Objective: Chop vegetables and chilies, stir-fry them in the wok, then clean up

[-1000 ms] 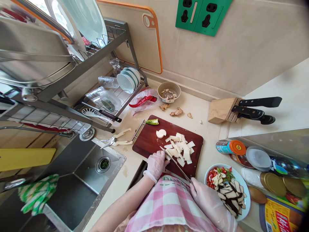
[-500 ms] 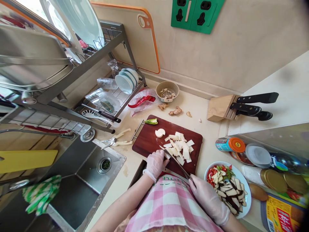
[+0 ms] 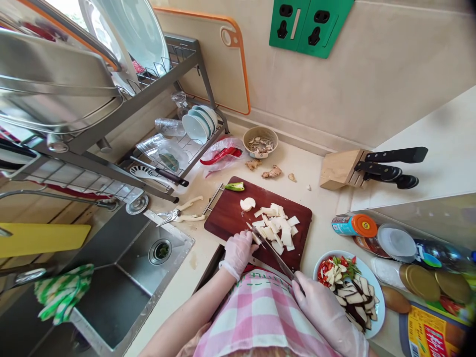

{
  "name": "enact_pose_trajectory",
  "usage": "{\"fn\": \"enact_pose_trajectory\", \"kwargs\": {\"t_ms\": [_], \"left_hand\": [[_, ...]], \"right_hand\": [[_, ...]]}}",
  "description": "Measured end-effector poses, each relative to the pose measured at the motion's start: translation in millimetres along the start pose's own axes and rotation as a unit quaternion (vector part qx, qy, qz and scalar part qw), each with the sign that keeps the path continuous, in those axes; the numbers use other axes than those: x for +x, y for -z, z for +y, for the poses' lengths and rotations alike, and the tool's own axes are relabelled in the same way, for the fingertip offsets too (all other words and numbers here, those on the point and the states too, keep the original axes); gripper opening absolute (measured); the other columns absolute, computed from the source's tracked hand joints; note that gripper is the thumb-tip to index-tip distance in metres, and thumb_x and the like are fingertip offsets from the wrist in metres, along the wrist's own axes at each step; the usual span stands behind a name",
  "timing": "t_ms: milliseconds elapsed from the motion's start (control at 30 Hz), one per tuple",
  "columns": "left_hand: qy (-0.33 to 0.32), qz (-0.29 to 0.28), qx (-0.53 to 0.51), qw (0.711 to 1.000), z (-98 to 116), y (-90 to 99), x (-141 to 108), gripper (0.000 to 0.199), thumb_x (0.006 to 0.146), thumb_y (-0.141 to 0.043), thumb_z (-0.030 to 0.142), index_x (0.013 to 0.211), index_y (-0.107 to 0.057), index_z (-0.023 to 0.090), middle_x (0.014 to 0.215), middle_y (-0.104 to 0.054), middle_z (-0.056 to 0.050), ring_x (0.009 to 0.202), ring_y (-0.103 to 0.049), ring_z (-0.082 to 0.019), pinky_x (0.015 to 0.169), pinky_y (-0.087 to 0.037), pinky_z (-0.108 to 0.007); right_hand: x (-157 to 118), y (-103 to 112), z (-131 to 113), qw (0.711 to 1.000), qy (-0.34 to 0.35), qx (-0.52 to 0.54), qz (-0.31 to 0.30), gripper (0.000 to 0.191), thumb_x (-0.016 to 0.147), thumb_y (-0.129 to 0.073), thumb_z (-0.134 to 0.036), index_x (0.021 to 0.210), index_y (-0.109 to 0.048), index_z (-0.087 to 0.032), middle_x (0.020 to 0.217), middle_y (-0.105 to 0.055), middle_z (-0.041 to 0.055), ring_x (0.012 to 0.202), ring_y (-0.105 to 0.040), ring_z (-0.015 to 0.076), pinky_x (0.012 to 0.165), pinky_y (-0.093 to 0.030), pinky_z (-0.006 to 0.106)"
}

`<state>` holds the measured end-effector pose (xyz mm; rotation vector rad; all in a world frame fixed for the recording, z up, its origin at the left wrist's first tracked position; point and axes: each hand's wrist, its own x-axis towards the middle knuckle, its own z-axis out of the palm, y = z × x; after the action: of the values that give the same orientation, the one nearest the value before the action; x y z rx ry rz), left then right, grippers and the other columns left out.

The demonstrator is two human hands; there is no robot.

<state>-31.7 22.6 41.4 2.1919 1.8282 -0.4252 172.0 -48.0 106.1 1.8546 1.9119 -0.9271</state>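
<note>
On the dark red cutting board [image 3: 223,218], my gloved left hand [image 3: 239,252] presses a pale piece of food [image 3: 255,239] near the front edge. The gloved right hand [image 3: 316,297] grips a knife [image 3: 277,255], its blade angled up and left beside that piece. White slices [image 3: 277,223] lie in a loose pile just beyond the blade. A rounded white chunk [image 3: 247,204] and a piece of green pepper [image 3: 235,186] rest toward the board's left side.
To the left are a sink [image 3: 122,292], scissors [image 3: 180,213] and a dish rack [image 3: 186,59]. Behind the board are ginger [image 3: 271,172], bagged red chillies [image 3: 223,154] and a basket [image 3: 260,148]. A knife block [image 3: 340,169], jars [image 3: 397,240] and a plate of cut food [image 3: 379,317] stand right.
The knife blade has tilted slightly, its tip a little higher and farther left. The camera view has shifted a little; my left hand stays in almost the same place.
</note>
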Motion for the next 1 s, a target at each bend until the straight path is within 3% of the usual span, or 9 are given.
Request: {"fn": "enact_pose_trajectory", "kwargs": {"t_ms": [567,833,1000], "left_hand": [[-0.012,-0.003,0.002,1.0,0.3,0.7,0.9,0.03,0.086,-0.05,0.043,0.098,-0.053,0.016,0.091,-0.059,-0.01,0.082,-0.059,-0.027,0.065,-0.042,-0.035],[-0.008,0.001,-0.003,1.0,0.2,-1.3,2.3,0.029,0.085,-0.052,0.042,0.099,-0.053,0.016,0.091,-0.06,-0.009,0.082,-0.059,-0.026,0.065,-0.042,-0.034],[-0.008,-0.014,-0.017,1.0,0.2,1.7,1.8,0.034,0.085,-0.051,0.046,0.1,-0.053,0.016,0.094,-0.059,-0.01,0.084,-0.059,-0.026,0.068,-0.042,-0.034]], "right_hand": [[3.6,3.5,-8.0,0.999,-0.025,0.009,-0.042,0.027,0.092,-0.032,-0.024,0.094,-0.059,-0.022,0.09,-0.072,0.0076,0.079,-0.068,0.0226,0.057,-0.033,0.028],[11.8,-14.2,-6.2,0.999,-0.007,0.036,-0.021,0.026,0.092,-0.032,-0.025,0.085,-0.057,-0.022,0.081,-0.071,0.0059,0.072,-0.067,0.0191,0.054,-0.03,0.027],[20.4,-29.8,-4.4,0.998,-0.006,0.055,-0.01,0.029,0.094,-0.029,-0.025,0.089,-0.057,-0.021,0.082,-0.071,0.0072,0.073,-0.067,0.0178,0.055,-0.031,0.027]]}}
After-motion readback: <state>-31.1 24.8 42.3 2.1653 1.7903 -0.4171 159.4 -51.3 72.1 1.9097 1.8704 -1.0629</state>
